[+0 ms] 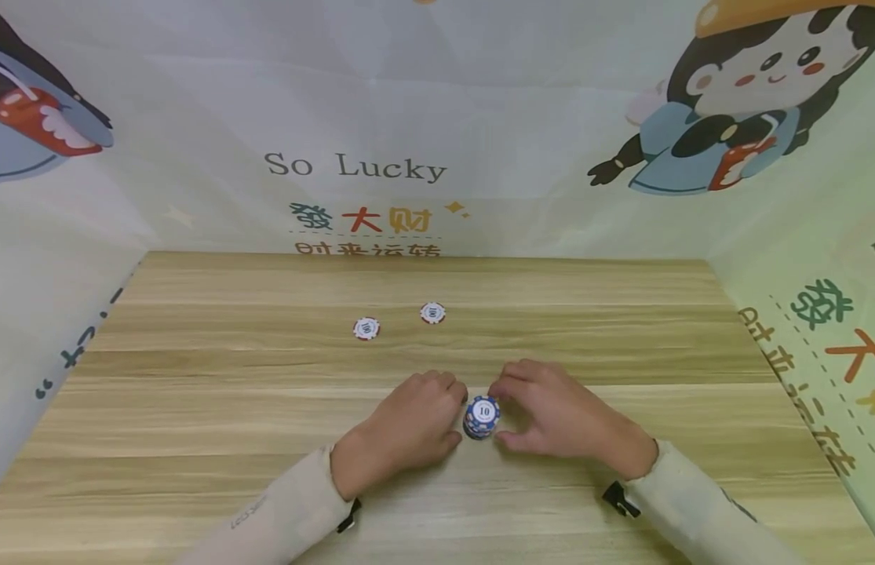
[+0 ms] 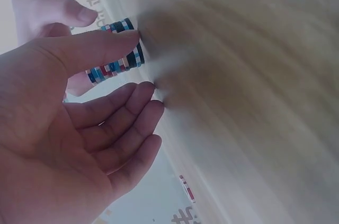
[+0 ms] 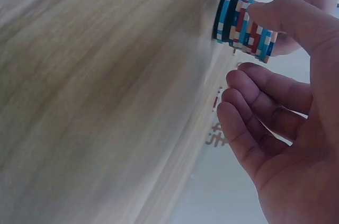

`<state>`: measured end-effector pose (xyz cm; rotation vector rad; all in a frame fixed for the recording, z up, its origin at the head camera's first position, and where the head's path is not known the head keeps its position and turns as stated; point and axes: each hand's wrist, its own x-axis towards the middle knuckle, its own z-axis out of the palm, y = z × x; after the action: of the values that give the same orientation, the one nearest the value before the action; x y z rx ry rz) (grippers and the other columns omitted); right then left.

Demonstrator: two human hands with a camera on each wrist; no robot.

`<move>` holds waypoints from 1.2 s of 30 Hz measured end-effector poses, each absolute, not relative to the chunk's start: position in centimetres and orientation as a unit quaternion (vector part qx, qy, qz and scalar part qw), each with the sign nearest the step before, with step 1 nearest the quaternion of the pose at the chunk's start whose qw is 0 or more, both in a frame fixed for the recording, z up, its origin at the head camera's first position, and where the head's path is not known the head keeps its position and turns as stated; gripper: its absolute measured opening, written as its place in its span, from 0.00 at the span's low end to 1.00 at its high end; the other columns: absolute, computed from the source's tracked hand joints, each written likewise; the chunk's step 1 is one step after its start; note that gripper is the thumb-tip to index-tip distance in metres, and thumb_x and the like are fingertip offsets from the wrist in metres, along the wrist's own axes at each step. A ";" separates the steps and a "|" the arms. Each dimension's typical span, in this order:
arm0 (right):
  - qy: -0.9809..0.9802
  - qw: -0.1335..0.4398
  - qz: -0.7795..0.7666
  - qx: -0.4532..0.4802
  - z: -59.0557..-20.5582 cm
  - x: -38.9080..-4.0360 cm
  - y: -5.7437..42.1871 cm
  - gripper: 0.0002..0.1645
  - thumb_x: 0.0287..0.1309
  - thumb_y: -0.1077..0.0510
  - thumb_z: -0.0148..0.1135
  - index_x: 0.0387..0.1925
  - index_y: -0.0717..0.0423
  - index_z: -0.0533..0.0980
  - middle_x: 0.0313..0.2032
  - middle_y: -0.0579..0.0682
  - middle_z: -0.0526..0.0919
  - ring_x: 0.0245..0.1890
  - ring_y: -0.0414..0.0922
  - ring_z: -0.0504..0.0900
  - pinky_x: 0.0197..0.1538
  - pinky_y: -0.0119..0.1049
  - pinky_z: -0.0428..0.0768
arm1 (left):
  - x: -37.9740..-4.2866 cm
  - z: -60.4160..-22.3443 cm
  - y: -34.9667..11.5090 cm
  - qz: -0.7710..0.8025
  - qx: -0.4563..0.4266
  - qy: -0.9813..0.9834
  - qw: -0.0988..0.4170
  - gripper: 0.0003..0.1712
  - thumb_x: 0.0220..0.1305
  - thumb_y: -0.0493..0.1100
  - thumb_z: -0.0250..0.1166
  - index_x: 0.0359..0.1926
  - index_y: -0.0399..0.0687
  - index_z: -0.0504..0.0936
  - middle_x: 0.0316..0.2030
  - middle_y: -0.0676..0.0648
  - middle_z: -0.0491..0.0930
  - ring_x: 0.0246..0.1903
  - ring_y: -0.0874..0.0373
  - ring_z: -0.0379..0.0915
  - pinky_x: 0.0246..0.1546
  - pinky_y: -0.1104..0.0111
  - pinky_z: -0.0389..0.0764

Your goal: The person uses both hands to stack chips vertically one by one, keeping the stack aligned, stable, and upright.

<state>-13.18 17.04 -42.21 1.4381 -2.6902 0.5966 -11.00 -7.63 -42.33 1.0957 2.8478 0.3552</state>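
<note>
A stack of poker chips (image 1: 483,416) stands upright on the wooden table, topped by a blue and white chip marked 10. Its side shows blue, red, white and black bands in the right wrist view (image 3: 244,27). Left of the stack, my left hand (image 1: 416,420) is bent with its fingertips at table level. My right hand (image 1: 560,412) lies on the other side, thumb and fingers spread apart around the stack's right edge. Neither hand grips the chips; whether a fingertip touches them I cannot tell. In the left wrist view, the thumb partly hides the stack (image 2: 114,69).
Farther back on the table (image 1: 232,337) lie two separate red and white chips marked 100, one chip (image 1: 366,328) to the left and another chip (image 1: 433,313) to its right. A printed cloth (image 1: 352,102) rises behind the table and along both sides.
</note>
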 end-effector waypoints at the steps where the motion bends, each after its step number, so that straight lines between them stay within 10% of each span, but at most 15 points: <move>1: -0.866 0.015 0.191 0.461 -42.3 -13.2 17.0 0.26 0.55 0.49 0.82 0.49 0.61 0.86 0.42 0.47 0.86 0.42 0.43 0.84 0.49 0.41 0.87 | -11.0 -42.3 -7.7 0.118 0.357 0.926 0.034 0.23 0.62 0.44 0.82 0.50 0.33 0.86 0.44 0.39 0.86 0.45 0.46 0.84 0.51 0.53 0.86; 36: -0.869 0.005 0.196 0.455 -44.1 -13.5 16.2 0.22 0.52 0.50 0.86 0.44 0.57 0.86 0.40 0.44 0.85 0.40 0.39 0.82 0.46 0.37 0.86 | -19.0 -41.8 -9.4 0.083 0.278 0.956 -0.050 0.14 0.72 0.35 0.65 0.55 0.34 0.84 0.49 0.37 0.83 0.46 0.40 0.82 0.47 0.48 0.86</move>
<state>-13.47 16.17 -44.09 1.4234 -2.7213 0.6131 -19.02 -9.39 -41.79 0.9016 3.1023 0.2693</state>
